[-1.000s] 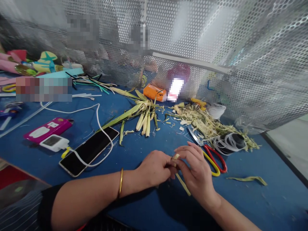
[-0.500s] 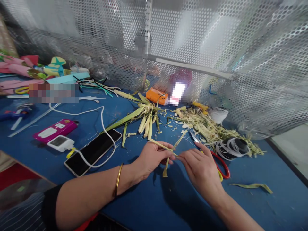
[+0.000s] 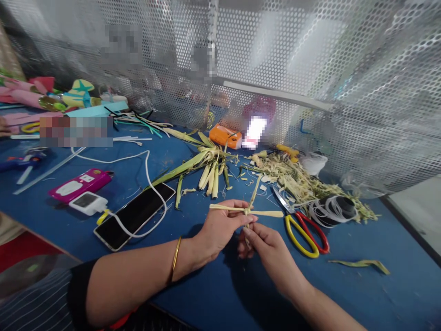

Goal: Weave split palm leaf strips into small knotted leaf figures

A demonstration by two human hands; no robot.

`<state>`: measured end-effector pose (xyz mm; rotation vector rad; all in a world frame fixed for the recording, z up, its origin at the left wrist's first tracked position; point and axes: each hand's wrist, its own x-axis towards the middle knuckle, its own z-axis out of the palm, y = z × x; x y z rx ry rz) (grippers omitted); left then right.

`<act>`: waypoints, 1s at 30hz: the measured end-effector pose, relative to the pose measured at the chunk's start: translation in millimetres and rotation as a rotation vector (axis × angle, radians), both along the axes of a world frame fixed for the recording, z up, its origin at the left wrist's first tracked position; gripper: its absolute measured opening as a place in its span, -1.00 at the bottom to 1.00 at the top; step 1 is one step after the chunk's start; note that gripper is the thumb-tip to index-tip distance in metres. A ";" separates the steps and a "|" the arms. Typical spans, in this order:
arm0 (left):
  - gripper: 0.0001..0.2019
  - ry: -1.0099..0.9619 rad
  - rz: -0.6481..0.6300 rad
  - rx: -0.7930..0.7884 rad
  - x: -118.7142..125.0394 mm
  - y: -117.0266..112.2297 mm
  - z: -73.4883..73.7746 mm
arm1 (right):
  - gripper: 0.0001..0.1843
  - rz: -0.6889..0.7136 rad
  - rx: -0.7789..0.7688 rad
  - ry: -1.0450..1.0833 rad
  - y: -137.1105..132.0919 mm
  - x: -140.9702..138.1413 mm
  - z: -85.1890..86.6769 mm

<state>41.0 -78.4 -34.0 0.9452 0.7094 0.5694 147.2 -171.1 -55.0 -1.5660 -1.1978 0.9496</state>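
Strips of pale leaf, looking like corn husk (image 3: 270, 214), cross in a small knot between my hands. My left hand (image 3: 222, 227) pinches them by the crossing, thumb and fingers closed. Just below it, my right hand (image 3: 260, 241) grips the strip end that hangs toward me. One strip points away from me, one to the right, and one lies over my left fingers. To the right rest scissors (image 3: 305, 234) with a red and a yellow handle. Beyond my hands lies a bunch of husk leaves (image 3: 210, 161).
A pile of shredded husk (image 3: 289, 177) and a black spool (image 3: 332, 211) with white cord lie at right. At left are a dark phone (image 3: 134, 216), a white cable, and a magenta device (image 3: 81, 186). An orange pack (image 3: 225, 136) stands before the perforated screen (image 3: 268, 50).
My right hand has moved left and down, from the strip's right end to its lower end. The knot's strips now spread as a cross, and the scissors are uncovered.
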 end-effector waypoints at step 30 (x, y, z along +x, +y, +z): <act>-0.75 0.024 0.035 -0.048 -5.2 15.4 13.2 | -0.38 -0.244 0.001 0.192 2.5 22.0 12.5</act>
